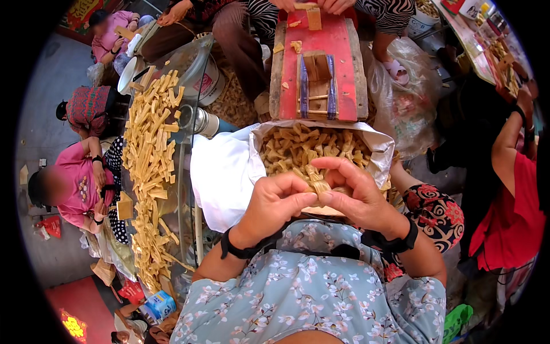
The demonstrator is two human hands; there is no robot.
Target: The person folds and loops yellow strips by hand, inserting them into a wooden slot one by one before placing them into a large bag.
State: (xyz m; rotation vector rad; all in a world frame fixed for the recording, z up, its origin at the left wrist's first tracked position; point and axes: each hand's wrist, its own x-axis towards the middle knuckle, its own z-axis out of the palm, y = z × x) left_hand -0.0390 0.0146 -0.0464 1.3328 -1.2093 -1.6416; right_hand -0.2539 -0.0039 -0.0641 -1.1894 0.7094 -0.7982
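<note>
A yellowish knotted strip (319, 185), which looks like tofu skin, is pinched between both hands over my lap. My left hand (275, 200) grips its left side with thumb and forefinger. On the other side, my right hand (359, 191) pinches it between thumb and curled fingers. Just beyond the hands, a container with a white liner (380, 144) holds many similar knots (296, 146). White cloth (219, 180) drapes from its left side. My fingers hide part of the strip.
To the left, a glass table (184, 159) carries a long heap of yellow strips (150, 142). A red board (285, 86) with a wooden block holder (317, 71) lies ahead. Metal cans (204, 122) and a white bucket (210, 88) stand between. Several people sit close around.
</note>
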